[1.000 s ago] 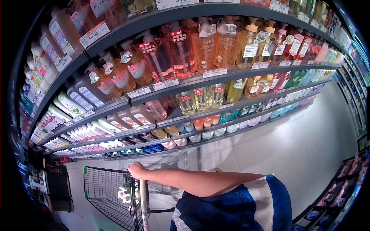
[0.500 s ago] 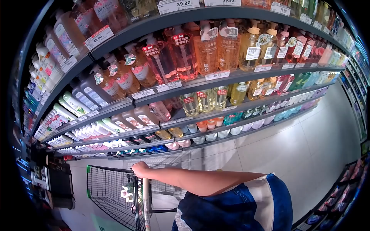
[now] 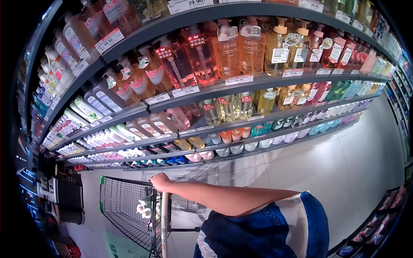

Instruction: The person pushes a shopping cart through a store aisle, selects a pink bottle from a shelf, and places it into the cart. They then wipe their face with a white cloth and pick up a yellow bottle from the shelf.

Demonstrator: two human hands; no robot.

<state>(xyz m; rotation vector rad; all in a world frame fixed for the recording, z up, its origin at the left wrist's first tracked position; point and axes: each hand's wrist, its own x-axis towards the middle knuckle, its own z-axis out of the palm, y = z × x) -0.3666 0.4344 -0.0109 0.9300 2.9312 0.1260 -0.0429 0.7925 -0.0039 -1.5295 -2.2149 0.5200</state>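
On the cart handle [image 3: 164,215], a hand [image 3: 159,182].

A supermarket aisle, probably toiletries: price-tagged shelves [image 3: 241,79] of pump bottles [image 3: 200,53], wire trolley [image 3: 124,206].

Short blue-and-white sleeve [image 3: 275,228], forearm bare down to the hand [image 3: 159,181]

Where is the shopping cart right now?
In the head view, the black wire shopping cart sits low and left of centre, on the pale floor below the shelves of bottles. One hand grips its handle.
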